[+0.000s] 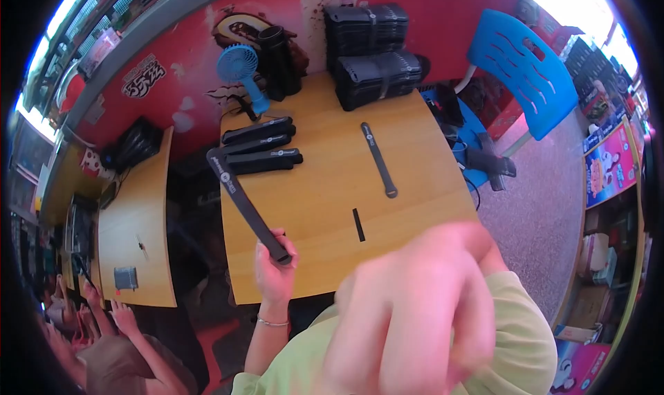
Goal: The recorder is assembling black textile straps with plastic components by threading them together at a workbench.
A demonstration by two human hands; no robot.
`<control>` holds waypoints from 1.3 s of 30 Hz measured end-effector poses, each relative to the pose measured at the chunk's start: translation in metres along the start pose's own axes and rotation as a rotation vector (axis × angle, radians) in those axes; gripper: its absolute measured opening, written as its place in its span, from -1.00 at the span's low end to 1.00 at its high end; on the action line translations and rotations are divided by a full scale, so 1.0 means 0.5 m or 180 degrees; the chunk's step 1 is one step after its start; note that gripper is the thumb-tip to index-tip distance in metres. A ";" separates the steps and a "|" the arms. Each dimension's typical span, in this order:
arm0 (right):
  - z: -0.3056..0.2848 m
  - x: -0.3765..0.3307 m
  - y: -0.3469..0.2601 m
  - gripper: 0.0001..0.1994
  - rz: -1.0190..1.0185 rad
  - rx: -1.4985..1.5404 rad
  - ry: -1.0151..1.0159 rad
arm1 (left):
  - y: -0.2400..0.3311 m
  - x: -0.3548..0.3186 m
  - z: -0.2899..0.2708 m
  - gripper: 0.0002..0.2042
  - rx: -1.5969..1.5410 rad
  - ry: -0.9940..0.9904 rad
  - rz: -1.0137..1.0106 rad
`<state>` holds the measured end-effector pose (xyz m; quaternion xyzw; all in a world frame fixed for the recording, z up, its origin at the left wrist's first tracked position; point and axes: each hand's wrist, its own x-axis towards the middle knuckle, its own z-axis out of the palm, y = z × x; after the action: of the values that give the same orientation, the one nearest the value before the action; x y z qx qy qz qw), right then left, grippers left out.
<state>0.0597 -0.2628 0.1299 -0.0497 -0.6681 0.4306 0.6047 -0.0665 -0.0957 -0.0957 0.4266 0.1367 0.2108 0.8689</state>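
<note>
My left hand (pixel 273 262) grips the lower end of a long black flat strip (pixel 238 194), which slants up and to the left over the wooden table's (pixel 325 208) left edge. My right hand (pixel 415 319) is raised close to the camera, large and blurred; nothing shows in it, and I cannot make out its fingers. Another long black strip (pixel 378 158) lies flat on the table, and a short black piece (pixel 358 224) lies nearer me. Several long black packs (pixel 261 146) lie side by side at the table's left.
Tall stacks of black strips (pixel 373 56) stand at the table's back, beside a blue hand fan (pixel 238 66) and a black cylinder (pixel 280 59). A blue plastic chair (pixel 526 63) is at the right. A second wooden table (pixel 135 222) is at the left, with other people's hands (pixel 104 315) near it.
</note>
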 end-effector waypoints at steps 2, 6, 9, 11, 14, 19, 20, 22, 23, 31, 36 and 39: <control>0.005 -0.046 0.019 -0.89 -0.0043 -0.0264 0.1019 | 0.008 -0.008 0.026 -0.61 -0.0020 -0.0119 -0.0003; -0.021 -0.157 0.088 -0.81 0.1598 -0.1719 0.3080 | 0.022 -0.003 0.070 -0.60 0.0203 -0.0583 -0.0139; -0.047 -0.230 0.159 -0.66 0.1987 -0.1992 0.3591 | 0.022 -0.002 0.090 -0.58 0.0223 -0.0813 -0.0348; -0.044 -0.239 0.169 -0.52 0.2032 -0.1875 0.3842 | 0.017 0.000 0.088 -0.61 0.0131 -0.1138 -0.0657; -0.040 -0.233 0.184 -0.54 0.1864 -0.1320 0.3841 | 0.018 -0.002 0.100 -0.57 0.0623 -0.1234 -0.0799; -0.042 -0.239 0.178 -0.66 0.2183 -0.1100 0.4071 | 0.003 -0.001 0.089 -0.58 0.1553 -0.1073 -0.0233; -0.043 -0.246 0.175 -0.70 0.2205 -0.1254 0.4301 | 0.017 0.004 0.096 -0.61 0.0851 -0.0766 -0.0355; -0.043 -0.263 0.175 -0.71 0.2018 -0.1241 0.4381 | 0.034 0.007 0.092 -0.63 0.0160 -0.0430 -0.0450; -0.044 -0.277 0.173 -0.71 0.1950 -0.1153 0.4473 | 0.041 0.006 0.085 -0.67 -0.0201 -0.0431 -0.0440; -0.026 -0.329 0.167 -0.76 0.1974 -0.1072 0.4735 | 0.072 -0.002 0.097 -0.72 -0.1215 -0.0518 -0.0398; -0.027 -0.343 0.169 -0.76 0.2013 -0.1103 0.4781 | 0.099 -0.004 0.111 -0.69 -0.1241 -0.0993 -0.0292; -0.031 -0.352 0.175 -0.75 0.2014 -0.1115 0.4822 | 0.154 -0.024 0.156 -0.58 -0.1414 -0.1965 -0.0139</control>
<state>0.0794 -0.3036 -0.0622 -0.6037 -0.0931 0.3201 0.7241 -0.0636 -0.1124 0.0134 0.2682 -0.1715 0.0784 0.9447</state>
